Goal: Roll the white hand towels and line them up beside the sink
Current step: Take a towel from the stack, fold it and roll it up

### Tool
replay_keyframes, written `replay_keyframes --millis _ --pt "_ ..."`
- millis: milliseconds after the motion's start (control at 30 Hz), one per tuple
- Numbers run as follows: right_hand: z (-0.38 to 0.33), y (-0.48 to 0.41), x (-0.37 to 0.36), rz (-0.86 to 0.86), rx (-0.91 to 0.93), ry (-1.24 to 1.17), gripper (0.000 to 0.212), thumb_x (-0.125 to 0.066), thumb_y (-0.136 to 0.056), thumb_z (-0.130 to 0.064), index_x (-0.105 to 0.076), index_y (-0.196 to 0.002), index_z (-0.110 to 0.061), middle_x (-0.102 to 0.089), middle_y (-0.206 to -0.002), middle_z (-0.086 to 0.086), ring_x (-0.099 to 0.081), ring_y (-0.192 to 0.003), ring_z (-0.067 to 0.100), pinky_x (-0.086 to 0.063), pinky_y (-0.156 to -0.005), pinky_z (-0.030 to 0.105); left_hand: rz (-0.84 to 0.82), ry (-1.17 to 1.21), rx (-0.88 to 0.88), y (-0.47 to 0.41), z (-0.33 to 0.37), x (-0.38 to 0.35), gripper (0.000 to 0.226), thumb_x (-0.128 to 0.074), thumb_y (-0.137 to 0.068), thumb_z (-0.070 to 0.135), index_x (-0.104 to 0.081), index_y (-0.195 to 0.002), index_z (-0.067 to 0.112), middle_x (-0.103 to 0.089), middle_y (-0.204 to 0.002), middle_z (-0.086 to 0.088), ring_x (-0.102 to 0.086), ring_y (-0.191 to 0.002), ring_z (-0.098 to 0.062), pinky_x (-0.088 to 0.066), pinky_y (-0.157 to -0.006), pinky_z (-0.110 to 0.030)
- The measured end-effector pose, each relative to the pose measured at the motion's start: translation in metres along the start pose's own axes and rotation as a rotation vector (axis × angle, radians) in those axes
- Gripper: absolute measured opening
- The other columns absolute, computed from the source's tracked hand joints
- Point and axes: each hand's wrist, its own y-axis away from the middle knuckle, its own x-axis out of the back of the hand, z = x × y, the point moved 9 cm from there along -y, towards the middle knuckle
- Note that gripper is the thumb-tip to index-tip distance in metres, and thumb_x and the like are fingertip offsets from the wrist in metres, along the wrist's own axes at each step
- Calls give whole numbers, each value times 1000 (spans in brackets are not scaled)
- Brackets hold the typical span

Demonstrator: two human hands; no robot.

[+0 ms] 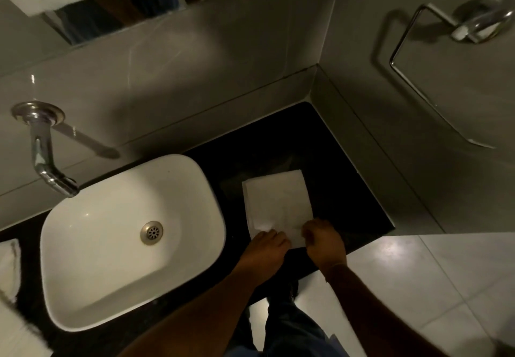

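Right of centre in the frame, on the black countertop (348, 189): a white hand towel (276, 203), folded flat into a rectangle, long side running up and down the picture, slightly tilted. Just beside the white sink (111, 245), apart from its rim, with a strip of dark counter between.

Lower centre: left hand (267, 251) palm-down at the towel's near left corner, fingers curled onto the cloth, pressing or pinching the edge; exact grip hard to tell in the dim light. Right hand (323, 242) at the near right corner, fingers bent into a loose fist, closed on the towel's near edge. Both hands close together, almost touching, with a small lifted fold of cloth between them. Forearms reaching in from the bottom of the frame.

Left of centre: sink basin, rounded rectangle, metal drain (152, 232) at its middle. Upper left: chrome tap (46, 153) coming out of the grey tiled wall (195, 78), spout over the basin's far left corner. Top edge: strip of mirror (125, 3). Upper right: chrome towel ring (434, 58) on the side wall, hanging bare. Far left edge, low: another white towel (9, 267), partly cut off by the frame. Lower right: pale floor tiles (418, 287), dark trousers visible below the counter edge.
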Motion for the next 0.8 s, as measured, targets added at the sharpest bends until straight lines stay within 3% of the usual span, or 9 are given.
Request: replay_keyframes --millis 67,133,267,400,533,567,633,700,800 --pt "-14 4 -4 -13 118 66 23 -68 -66 8 -66 -70 -15 -63 -78 1 -62 -70 25 -42 -55 26 -19 46 99 -5 -9 -3 35 -74 -75 15 -59 -107 15 -60 -107 -5 -58 -94 -28 -51 -75 -39" --pt "-19 10 -3 -17 213 108 21 -69 -68 3 -70 -79 -15 -66 -85 0 -63 -74 25 -49 -55 30 -40 25 156 -11 -14 -2 39 -76 -71 8 -60 -106 13 -60 -106 -8 -60 -94 -31 -50 -70 -40" --pt "-9 19 -1 -46 311 92 31 -74 -76 -22 -69 -107 -21 -68 -113 -2 -62 -102 21 -57 -77 35 -53 169 253 -18 -27 2 31 -54 -90 5 -56 -120 7 -60 -114 -15 -56 -105 -35 -49 -75 -47" --pt "-10 6 5 -80 284 57 33 -71 -84 -19 -69 -117 -20 -70 -116 4 -67 -103 24 -58 -85 39 -10 574 367 -11 -45 23 24 -53 -98 19 -53 -122 20 -67 -110 -2 -64 -97 -21 -55 -80 -33" --pt "-16 -11 11 -178 125 -52 30 -58 -89 -34 -60 -119 -38 -66 -112 1 -65 -98 23 -56 -84 35 -42 694 476 -2 -57 24 7 -56 -100 27 -60 -105 27 -69 -100 5 -66 -92 -14 -53 -75 -24" --pt "-18 -15 11 -193 110 -70 25 -59 -88 -35 -59 -113 -41 -66 -109 -1 -64 -97 22 -56 -83 35 -8 652 477 0 -58 25 9 -57 -100 25 -64 -106 26 -67 -104 5 -65 -96 -15 -50 -78 -22" --pt "-19 -27 9 -211 77 -151 15 -64 -89 -37 -62 -104 -40 -66 -107 -7 -64 -99 18 -55 -86 32 56 341 446 0 -59 24 14 -61 -96 20 -67 -109 23 -61 -111 1 -60 -98 -21 -47 -77 -28" --pt "-14 -38 4 -195 -12 -223 14 -69 -89 -39 -70 -103 -37 -58 -116 -10 -58 -102 9 -47 -91 25 23 82 438 0 -55 18 26 -71 -85 19 -66 -110 23 -59 -113 -1 -56 -96 -25 -48 -76 -36" --pt "-6 -47 2 -99 -78 -170 21 -72 -88 -42 -75 -105 -30 -51 -121 -8 -49 -108 11 -44 -95 27 0 -28 391 0 -45 7 47 -72 -85 36 -60 -128 22 -63 -115 -3 -59 -96 -30 -48 -87 -46"
